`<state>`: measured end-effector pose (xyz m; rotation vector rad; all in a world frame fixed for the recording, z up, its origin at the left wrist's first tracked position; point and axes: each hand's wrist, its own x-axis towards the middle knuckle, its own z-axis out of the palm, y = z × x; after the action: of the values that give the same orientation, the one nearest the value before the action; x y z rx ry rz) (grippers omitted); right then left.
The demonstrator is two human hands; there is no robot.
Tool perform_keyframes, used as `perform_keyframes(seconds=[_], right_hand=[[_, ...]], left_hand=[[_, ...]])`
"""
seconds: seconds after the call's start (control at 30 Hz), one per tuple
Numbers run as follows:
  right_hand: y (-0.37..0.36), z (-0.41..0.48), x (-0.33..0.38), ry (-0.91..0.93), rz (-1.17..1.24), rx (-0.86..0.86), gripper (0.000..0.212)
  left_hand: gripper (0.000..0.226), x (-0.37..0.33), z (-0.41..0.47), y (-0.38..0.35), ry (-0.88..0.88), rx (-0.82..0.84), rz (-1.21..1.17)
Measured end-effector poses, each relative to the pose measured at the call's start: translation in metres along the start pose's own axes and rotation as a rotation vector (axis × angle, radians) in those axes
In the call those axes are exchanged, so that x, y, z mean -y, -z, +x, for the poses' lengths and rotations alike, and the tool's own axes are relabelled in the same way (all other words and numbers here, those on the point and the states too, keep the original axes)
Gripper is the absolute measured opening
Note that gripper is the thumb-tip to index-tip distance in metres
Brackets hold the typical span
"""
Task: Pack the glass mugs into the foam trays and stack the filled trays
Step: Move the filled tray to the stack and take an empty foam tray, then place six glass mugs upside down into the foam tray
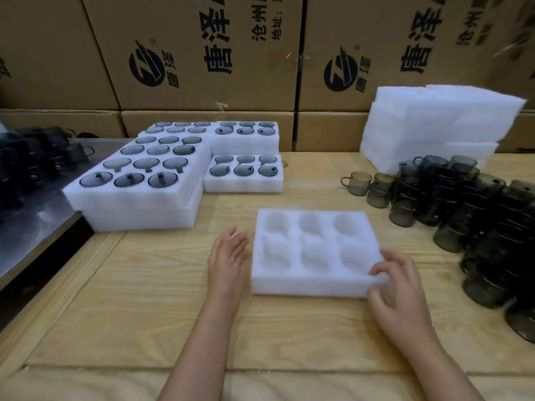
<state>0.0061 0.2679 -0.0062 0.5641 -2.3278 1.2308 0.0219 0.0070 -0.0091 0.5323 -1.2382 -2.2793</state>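
Foam tray [309, 285], six pockets empty, lies on the wooden table [144, 285]; right hand [396, 290] pinches its near right corner, left hand [228, 256] spread just beside its left edge. Glass mugs [463, 198] stand rightward; filled trays [139, 195] stacked beyond, left.

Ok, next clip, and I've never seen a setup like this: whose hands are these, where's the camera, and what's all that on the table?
There is no robot: a person works bare-handed, filmed by one camera on their head, looking down. On the wooden table lies an empty foam tray with six pockets. The right hand pinches its near right corner; the left hand is open beside it, holding nothing. Filled trays are stacked at far left, loose glass mugs stand at right, spare foam behind them.
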Motion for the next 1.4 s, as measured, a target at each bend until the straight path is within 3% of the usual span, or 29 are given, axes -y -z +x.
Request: perform_keyframes(seconds=[0.07,0.17,0.3,0.47,0.53,0.6,0.67,0.73,0.83,0.93,1.1,1.4], right_hand=[[0.001,-0.006,-0.006,-0.057,0.069,0.060,0.036],[0.002,-0.004,-0.008,-0.096,0.168,0.057,0.018],[0.005,-0.001,-0.014,-0.172,0.307,-0.014,0.016],[0.003,0.003,-0.015,-0.194,0.269,-0.051,0.009],[0.004,0.006,-0.013,-0.203,0.248,-0.061,0.024],[0.009,0.007,-0.014,-0.201,0.144,-0.120,0.032],[0.018,0.006,-0.019,-0.207,-0.128,-0.255,0.037],[0.028,0.006,-0.026,-0.324,-0.343,-0.370,0.038],[0.037,0.005,-0.031,-0.523,-0.488,-0.327,0.052],[0.036,0.004,-0.030,-0.588,-0.537,-0.229,0.056],[0.036,0.005,-0.033,-0.577,-0.543,-0.230,0.048],[0.030,0.007,-0.033,-0.373,-0.420,-0.312,0.026]], left_hand=[[0.016,0.003,-0.011,0.003,-0.061,0.105,0.162],[0.040,0.008,-0.021,0.003,-0.186,0.225,0.429],[0.063,0.006,-0.016,0.001,-0.173,0.208,0.325],[0.055,0.008,-0.010,0.001,-0.188,0.205,0.435],[0.056,0.008,-0.008,0.001,-0.170,0.218,0.448],[0.058,0.008,-0.009,0.001,-0.153,0.209,0.446],[0.057,0.009,-0.008,0.002,-0.153,0.203,0.445],[0.056,0.009,-0.007,0.002,-0.154,0.215,0.442],[0.051,0.009,-0.006,0.003,-0.140,0.232,0.397],[0.044,0.009,-0.007,0.003,-0.137,0.251,0.369],[0.038,0.010,-0.009,0.003,-0.158,0.290,0.393],[0.036,0.005,-0.013,0.002,-0.141,0.317,0.343]])
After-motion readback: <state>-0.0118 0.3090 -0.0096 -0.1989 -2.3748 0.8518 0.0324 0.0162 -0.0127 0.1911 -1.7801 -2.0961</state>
